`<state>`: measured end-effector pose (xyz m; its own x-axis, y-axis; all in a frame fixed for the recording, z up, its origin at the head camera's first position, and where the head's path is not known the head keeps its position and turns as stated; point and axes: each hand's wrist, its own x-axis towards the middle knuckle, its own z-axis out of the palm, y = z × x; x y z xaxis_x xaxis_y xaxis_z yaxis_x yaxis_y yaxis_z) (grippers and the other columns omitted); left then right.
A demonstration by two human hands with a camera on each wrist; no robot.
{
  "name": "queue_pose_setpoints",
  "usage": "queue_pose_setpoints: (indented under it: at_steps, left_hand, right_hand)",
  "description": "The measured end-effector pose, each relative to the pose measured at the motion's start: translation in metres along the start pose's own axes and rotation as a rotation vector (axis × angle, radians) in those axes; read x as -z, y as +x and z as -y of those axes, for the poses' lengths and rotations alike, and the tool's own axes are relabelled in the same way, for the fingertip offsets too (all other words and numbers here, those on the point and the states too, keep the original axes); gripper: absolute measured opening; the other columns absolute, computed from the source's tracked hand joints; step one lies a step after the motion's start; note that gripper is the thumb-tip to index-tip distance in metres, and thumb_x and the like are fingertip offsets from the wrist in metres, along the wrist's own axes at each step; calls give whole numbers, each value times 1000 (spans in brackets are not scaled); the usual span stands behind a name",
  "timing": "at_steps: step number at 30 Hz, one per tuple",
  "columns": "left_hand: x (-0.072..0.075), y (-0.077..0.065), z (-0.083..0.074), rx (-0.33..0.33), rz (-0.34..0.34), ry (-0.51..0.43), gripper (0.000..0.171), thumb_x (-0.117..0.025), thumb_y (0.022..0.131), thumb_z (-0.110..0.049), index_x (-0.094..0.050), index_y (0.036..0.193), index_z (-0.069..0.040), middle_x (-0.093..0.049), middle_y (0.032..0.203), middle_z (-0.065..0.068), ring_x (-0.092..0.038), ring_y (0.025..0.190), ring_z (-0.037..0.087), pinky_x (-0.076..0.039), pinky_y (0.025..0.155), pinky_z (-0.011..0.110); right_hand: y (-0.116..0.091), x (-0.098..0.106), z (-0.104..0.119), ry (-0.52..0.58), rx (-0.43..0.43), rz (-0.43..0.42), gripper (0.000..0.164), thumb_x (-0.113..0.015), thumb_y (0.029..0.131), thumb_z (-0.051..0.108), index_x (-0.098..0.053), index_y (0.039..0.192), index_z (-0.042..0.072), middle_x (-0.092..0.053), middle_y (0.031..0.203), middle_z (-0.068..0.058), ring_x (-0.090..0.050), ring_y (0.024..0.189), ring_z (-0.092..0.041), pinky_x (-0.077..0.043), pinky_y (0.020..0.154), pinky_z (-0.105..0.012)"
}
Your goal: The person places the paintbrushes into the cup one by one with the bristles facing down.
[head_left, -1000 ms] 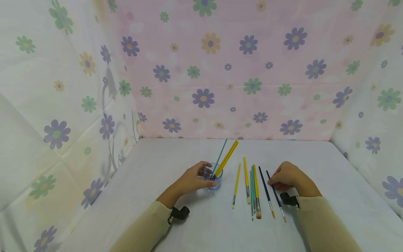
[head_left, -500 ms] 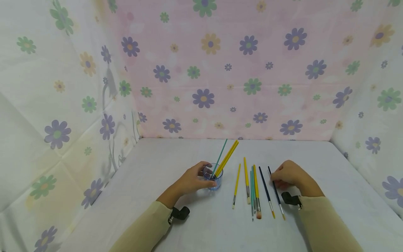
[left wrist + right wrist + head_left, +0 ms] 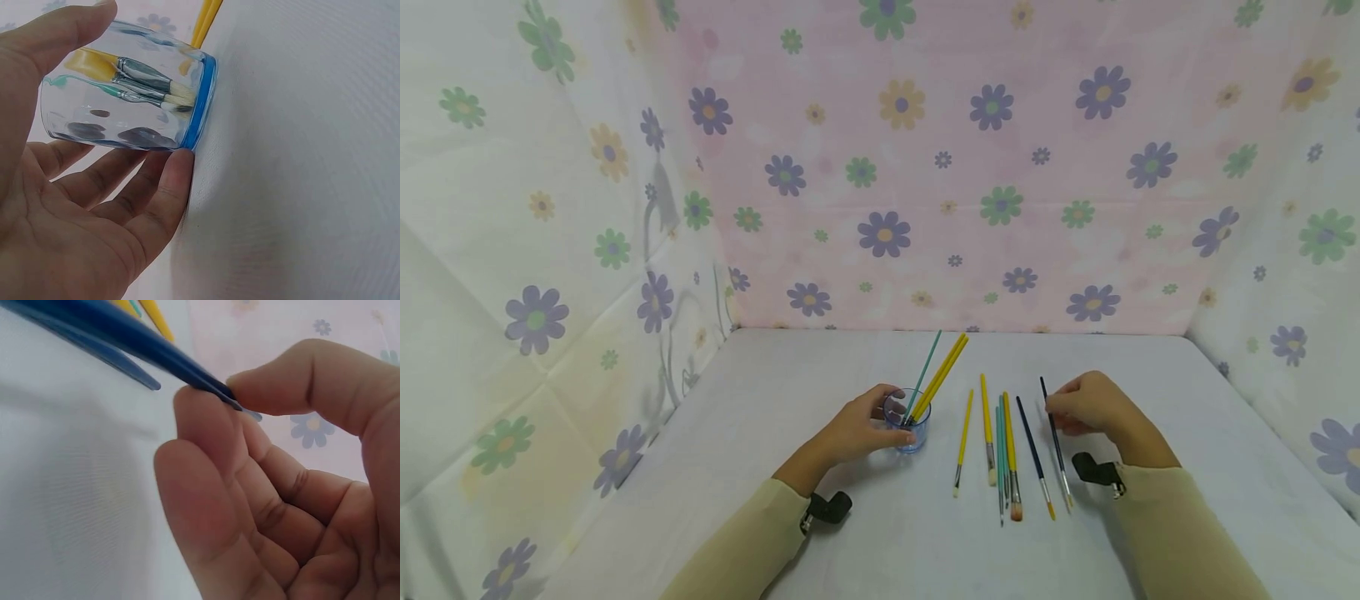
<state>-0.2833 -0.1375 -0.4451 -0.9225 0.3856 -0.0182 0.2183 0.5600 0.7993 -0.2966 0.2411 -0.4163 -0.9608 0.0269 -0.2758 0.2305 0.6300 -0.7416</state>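
My left hand (image 3: 852,429) holds a clear glass (image 3: 914,443), thumb on the near side and fingers behind it. Two yellow-handled brushes (image 3: 942,377) and a thin teal one (image 3: 922,375) lean in the glass, bristles down. In the left wrist view their bristles (image 3: 180,97) lie near the glass's blue base (image 3: 201,103). My right hand (image 3: 1096,410) pinches a dark blue paintbrush (image 3: 147,347) between thumb and fingers at its upper handle. That brush slants, its handle end raised and its yellowish bristles low over the table. Left of it lies a second dark blue brush (image 3: 1035,454).
Between the glass and the dark blue brushes, several brushes lie roughly side by side on the white table (image 3: 820,533): a short yellow one (image 3: 965,433), a longer yellow one (image 3: 987,421), teal ones (image 3: 1002,450) and a wide yellow one (image 3: 1011,442). A flowered cloth (image 3: 955,275) hangs behind.
My right hand has moved slightly up and away with the dark blue paintbrush, which now stands closer to upright in the head view. The left hand and glass have stayed put.
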Motion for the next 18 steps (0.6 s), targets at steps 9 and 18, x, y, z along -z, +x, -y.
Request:
queue_pose_setpoints:
  at_steps: [9, 18]
  left_hand:
    - [-1, -1, 3, 3, -11, 20, 77, -79, 71, -51, -44, 135, -27, -58, 115, -15, -54, 115, 13, -46, 97, 45]
    - [0, -2, 0, -11, -27, 44, 83, -76, 72, -56, -38, 140, -29, -57, 124, -11, -51, 120, 16, -45, 98, 50]
  right_hand:
    - [-1, 2, 6, 67, 27, -21, 37, -68, 84, 23, -62, 109, -5, -68, 87, -12, -67, 69, -18, -58, 65, -33]
    - [-3, 5, 12, 50, 22, -59, 37, -68, 86, 26, -62, 110, -2, -66, 92, -14, -65, 71, -19, -58, 66, -31]
